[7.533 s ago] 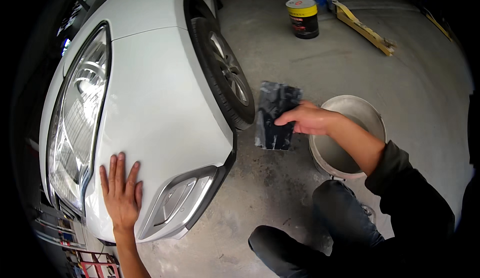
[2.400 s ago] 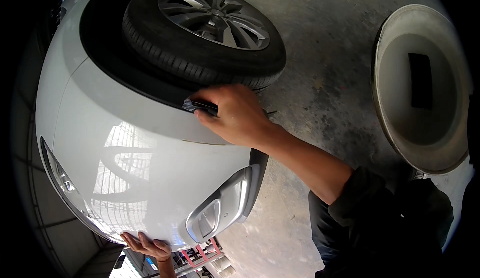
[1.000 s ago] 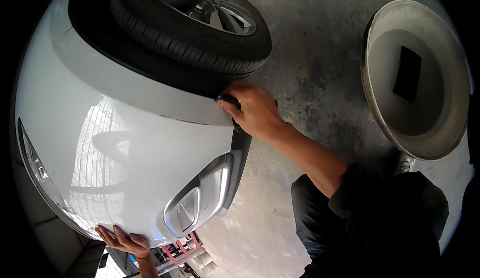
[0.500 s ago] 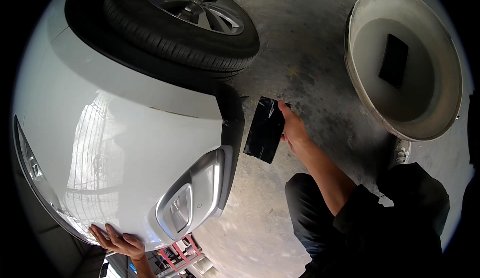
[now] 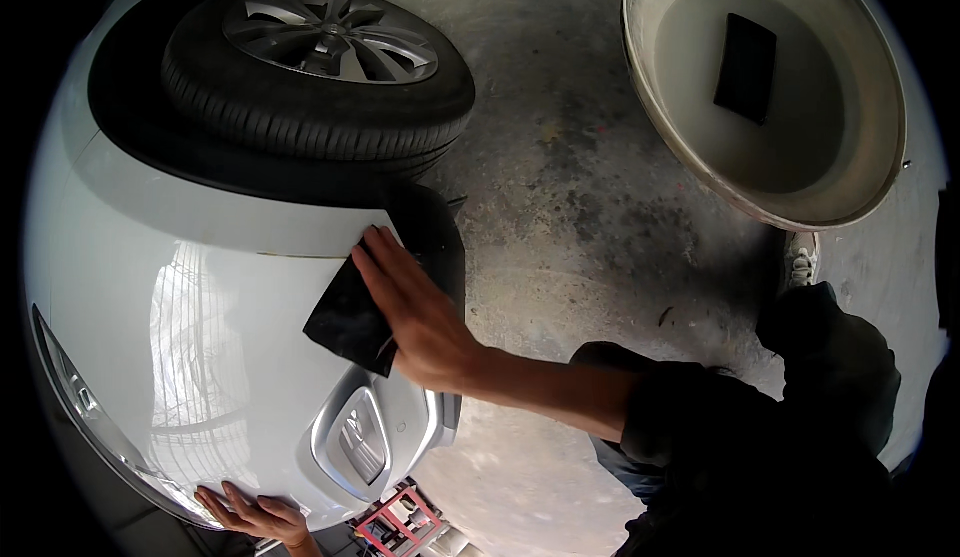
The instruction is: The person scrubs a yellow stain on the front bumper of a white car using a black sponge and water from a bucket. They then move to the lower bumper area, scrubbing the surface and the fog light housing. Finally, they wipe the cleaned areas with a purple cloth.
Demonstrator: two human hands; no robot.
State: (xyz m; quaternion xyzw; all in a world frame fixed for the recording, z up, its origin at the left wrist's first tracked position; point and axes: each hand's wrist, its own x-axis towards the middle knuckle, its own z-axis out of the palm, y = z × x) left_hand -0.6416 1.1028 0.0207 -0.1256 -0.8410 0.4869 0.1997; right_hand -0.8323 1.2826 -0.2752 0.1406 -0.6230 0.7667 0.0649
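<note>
My right hand (image 5: pixel 425 332) lies over a black rectangular sheet (image 5: pixel 343 315) that looks like wet sandpaper. It holds the sheet against the white car bumper (image 5: pixel 260 327), just above the fog lamp (image 5: pixel 362 442) and below the wheel arch. The fingers are stretched along the sheet's right edge and hide part of it. A thin dark scratch (image 5: pixel 305 255) runs across the paint left of the fingertips. My left hand (image 5: pixel 262 519) rests on the bumper at the lower left, fingers spread, with nothing in it.
A round bucket (image 5: pixel 690 172) of murky water stands at the upper right, with another black sheet (image 5: pixel 745 67) in it. The car's wheel (image 5: pixel 320 87) is at the upper left. A shoe (image 5: pixel 803 257) is below the bucket. A red frame (image 5: pixel 398 522) stands in the background.
My right hand has moved left with the black sheet, from over the floor onto the bumper. The view has shifted, while my left hand stays on the bumper.
</note>
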